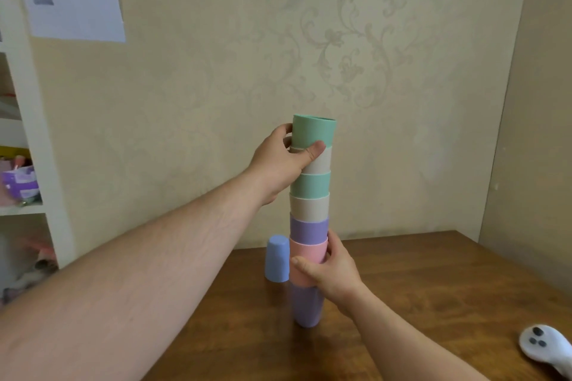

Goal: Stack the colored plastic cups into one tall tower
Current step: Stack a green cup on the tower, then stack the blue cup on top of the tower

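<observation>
The left arm is stretched forward and upward, and the left hand (286, 161) is wrapped around the top of the tower (309, 219). Its thumb is pressed across the seam between the top green cup (314, 133) and the cream cup beneath it, while the fingers are curled behind the green cup. The right forearm is angled up from the lower right, and the right hand (328, 269) is closed around the pink cup (305, 252) low in the tower, with the thumb laid across its front and the fingers held along its right side.

The tower is stood near the middle of the table (418, 288), nested open end up: a lilac cup at the base, then pink, purple, cream, green, cream and green. The upper part is tilted slightly. A blue cup (277, 258) is set upside down just to the left of the tower, near the table's back edge, apart from both hands.

Open tabletop is left to the right of the tower and in front of it. A white controller (544, 346) is lain at the near right edge, well apart from the tower. The wall is close behind, and a white shelf (37, 164) is seen off the left side.
</observation>
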Demonstrator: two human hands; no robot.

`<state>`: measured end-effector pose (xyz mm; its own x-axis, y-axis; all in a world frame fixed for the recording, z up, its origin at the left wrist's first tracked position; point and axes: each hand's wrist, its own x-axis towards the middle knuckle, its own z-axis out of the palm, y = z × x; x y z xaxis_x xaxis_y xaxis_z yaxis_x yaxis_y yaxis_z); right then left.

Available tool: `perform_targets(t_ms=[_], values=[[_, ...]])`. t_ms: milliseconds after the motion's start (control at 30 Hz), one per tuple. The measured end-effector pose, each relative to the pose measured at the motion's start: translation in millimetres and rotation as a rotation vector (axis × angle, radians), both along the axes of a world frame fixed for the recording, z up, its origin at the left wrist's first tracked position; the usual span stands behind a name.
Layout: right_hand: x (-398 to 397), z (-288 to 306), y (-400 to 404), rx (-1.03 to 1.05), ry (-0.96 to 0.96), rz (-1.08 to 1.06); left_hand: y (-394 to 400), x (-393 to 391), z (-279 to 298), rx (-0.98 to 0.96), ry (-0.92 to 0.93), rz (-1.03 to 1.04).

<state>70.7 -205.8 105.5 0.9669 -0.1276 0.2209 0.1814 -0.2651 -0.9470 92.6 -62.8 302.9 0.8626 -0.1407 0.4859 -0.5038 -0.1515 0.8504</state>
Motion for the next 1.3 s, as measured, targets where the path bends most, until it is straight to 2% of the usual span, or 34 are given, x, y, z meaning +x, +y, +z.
perform_targets(t_ms=[167, 267, 333, 433, 533, 667, 800, 900, 967, 1133, 1233, 1300], values=[[16.6, 6.2, -13.2, -0.037, -0.006, -0.032, 23.2, 28.2, -40.8, 0.093, 0.043, 0.132], [26.4, 6.5, -25.2, -0.006, 0.006, -0.050, 42.8, 51.6, -93.6, 0.424, 0.074, 0.314], [32.2, 6.1, -28.5, -0.012, 0.009, -0.058, 44.9, 63.5, -130.7, 0.618, 0.107, 0.359], [42.0, 0.9, -30.0, -0.027, -0.009, -0.066, 33.8, 78.4, -175.2, 0.872, 0.218, 0.301], [46.3, -1.1, -24.2, -0.057, -0.049, -0.045, 23.4, 91.4, -207.6, 1.128, 0.213, 0.223], [43.2, 1.0, -11.5, -0.133, -0.058, -0.006, 13.8, 95.2, -217.5, 1.142, 0.274, 0.233], [41.1, 0.8, -15.7, -0.124, -0.051, -0.021, 25.7, 92.1, -208.8, 1.205, 0.133, 0.388], [36.8, -0.8, -20.7, -0.102, -0.046, -0.038, 40.1, 86.6, -197.3, 1.239, 0.237, 0.422], [29.8, 0.6, -16.9, -0.121, -0.038, -0.032, 46.0, 79.2, -190.0, 1.298, 0.282, 0.435], [17.0, 6.6, -8.5, -0.112, -0.025, -0.043, 55.9, 55.9, -182.7, 1.507, 0.267, 0.579], [12.1, 8.2, -8.7, -0.096, -0.004, -0.039, 65.1, 52.1, -182.1, 1.658, 0.235, 0.597], [10.5, 8.9, -8.4, -0.091, 0.008, -0.047, 76.1, 49.9, -185.1, 1.655, 0.231, 0.600]])
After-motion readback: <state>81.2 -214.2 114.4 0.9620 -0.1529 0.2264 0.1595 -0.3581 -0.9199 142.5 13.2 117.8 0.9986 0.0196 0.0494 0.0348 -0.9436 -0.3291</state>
